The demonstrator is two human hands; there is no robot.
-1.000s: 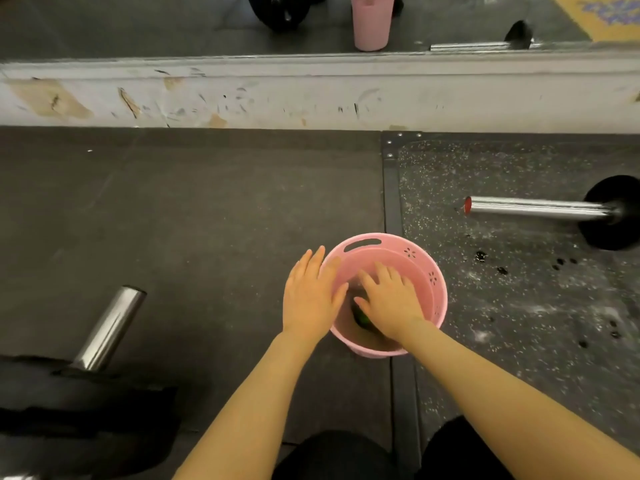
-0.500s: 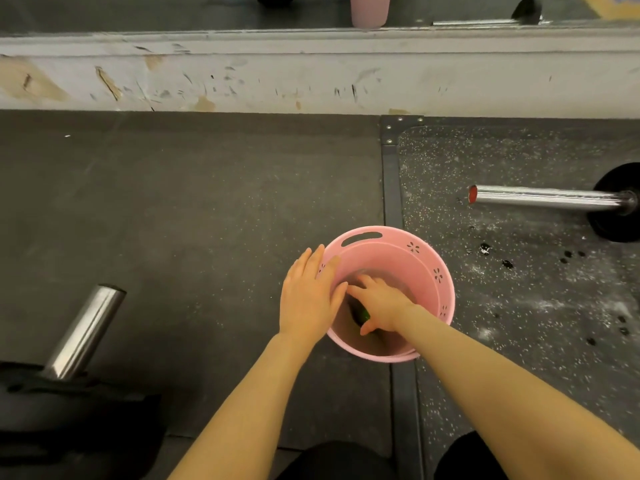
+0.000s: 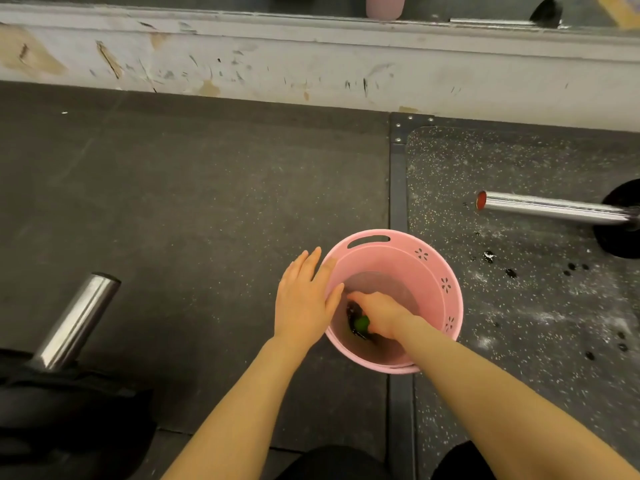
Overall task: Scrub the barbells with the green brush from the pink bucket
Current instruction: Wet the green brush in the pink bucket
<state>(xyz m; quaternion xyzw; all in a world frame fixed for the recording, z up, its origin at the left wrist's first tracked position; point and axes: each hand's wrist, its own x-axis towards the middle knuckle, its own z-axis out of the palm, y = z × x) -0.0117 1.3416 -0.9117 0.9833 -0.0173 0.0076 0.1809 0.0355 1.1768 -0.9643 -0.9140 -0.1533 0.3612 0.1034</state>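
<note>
A pink bucket [image 3: 436,271] with water in it stands on the gym floor in front of me. Deep inside it my right hand [image 3: 379,313] is closed around the green brush [image 3: 362,323], of which only a green end and dark bristles show. My left hand [image 3: 304,299] lies flat against the bucket's left rim, fingers spread. One barbell's chrome sleeve [image 3: 554,209] with a red end cap lies to the right, running into a black plate [image 3: 620,220]. A second barbell's chrome end [image 3: 76,320] lies at the lower left.
A scuffed white wall base [image 3: 311,60] with a mirror above it runs across the top. A dark metal strip [image 3: 398,188] divides the plain rubber mat from the speckled platform, which has dark wet spots [image 3: 498,261]. A black plate [image 3: 69,424] sits at the lower left.
My right hand has gone from resting flat over the bucket's inside to reaching deep and closing on the green brush. My left hand stays on the rim.
</note>
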